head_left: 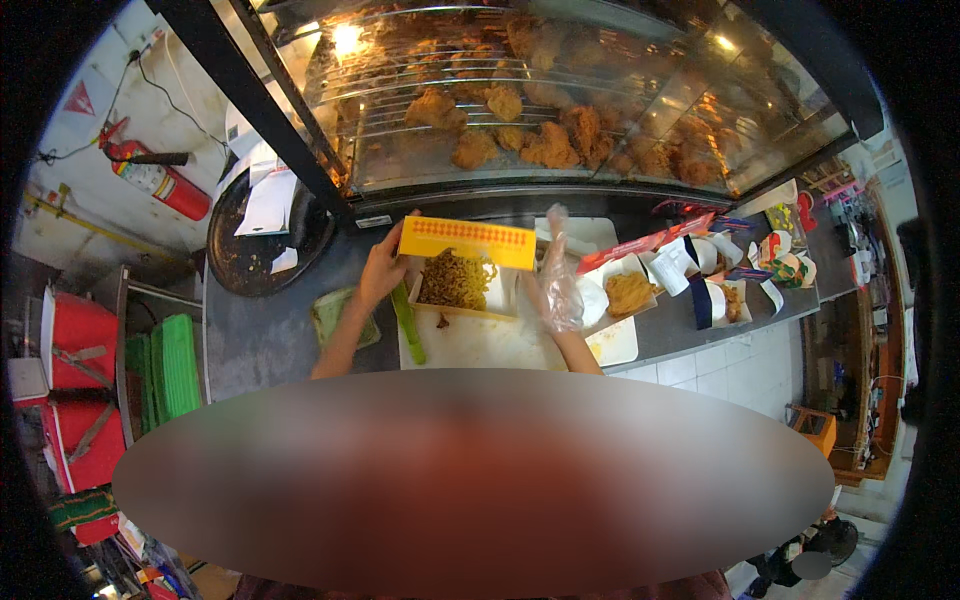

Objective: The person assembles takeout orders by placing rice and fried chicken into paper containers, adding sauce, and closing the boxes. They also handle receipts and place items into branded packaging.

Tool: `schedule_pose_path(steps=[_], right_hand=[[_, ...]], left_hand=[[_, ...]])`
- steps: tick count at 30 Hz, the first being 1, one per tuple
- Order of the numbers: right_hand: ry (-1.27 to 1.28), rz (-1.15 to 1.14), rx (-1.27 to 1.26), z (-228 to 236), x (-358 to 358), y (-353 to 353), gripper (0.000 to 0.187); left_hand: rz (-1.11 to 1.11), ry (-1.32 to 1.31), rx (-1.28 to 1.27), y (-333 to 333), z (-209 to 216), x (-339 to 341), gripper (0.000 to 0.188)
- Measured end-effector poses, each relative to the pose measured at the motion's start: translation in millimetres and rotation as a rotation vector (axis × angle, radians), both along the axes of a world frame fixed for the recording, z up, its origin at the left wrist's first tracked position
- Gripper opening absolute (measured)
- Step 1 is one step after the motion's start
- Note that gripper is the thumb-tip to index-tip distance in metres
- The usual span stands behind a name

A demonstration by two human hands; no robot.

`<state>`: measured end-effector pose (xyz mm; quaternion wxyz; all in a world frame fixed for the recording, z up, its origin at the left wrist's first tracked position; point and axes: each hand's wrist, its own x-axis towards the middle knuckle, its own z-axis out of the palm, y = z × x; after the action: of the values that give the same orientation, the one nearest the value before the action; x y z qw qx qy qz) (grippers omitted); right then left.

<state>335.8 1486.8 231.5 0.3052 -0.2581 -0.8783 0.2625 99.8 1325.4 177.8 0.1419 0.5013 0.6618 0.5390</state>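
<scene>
Counter [270, 340] fronts glass warmer [560, 110]; fire extinguisher [160, 180] hangs left.

noodle box [462, 285] on cutting board [480, 345] | display case [560, 100] behind | open boxes [700, 280] right

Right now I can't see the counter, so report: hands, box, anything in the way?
Left hand holds yellow lid. Right hand, gloved, beside noodle box. Green stick lies left of box.

open yellow-lidded box [466, 262] of noodles [455, 280], upright on white board [480, 345].
</scene>
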Motion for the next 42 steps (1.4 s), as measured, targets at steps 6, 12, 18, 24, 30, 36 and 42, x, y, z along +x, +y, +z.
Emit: schedule_pose_path(steps=[6, 12, 18, 24, 30, 36, 42], right_hand=[[-0.331, 0.272, -0.217, -42, 34, -10, 0.051], [-0.149, 0.254, -0.052, -44, 34, -14, 0.038], [-0.294, 0.217, 0.244, -35, 28, 2, 0.051], [-0.365, 0.161, 0.093, -51, 35, -21, 0.064], [-0.39, 0.116, -0.266, -86, 19, -12, 0.049], [-0.209, -0.198, -0.097, -96, -10, -24, 0.045], [0.074, -0.23, -0.123, -11, 21, -41, 0.036]], left_hand=[[-0.151, 0.659, -0.171, -36, 13, -16, 0.053], [0.161, 0.12, -0.68, -45, 10, 6, 0.029], [0.17, -0.966, -0.37, -43, 1, 25, 0.037], [0.299, -0.906, -0.395, -38, 1, 44, 0.056], [0.213, 0.076, -0.48, -15, -21, 47, 0.076], [0.304, 0.135, -0.317, 11, -19, 59, 0.076], [0.478, 0.233, 0.002, 1, 54, 59, 0.057]])
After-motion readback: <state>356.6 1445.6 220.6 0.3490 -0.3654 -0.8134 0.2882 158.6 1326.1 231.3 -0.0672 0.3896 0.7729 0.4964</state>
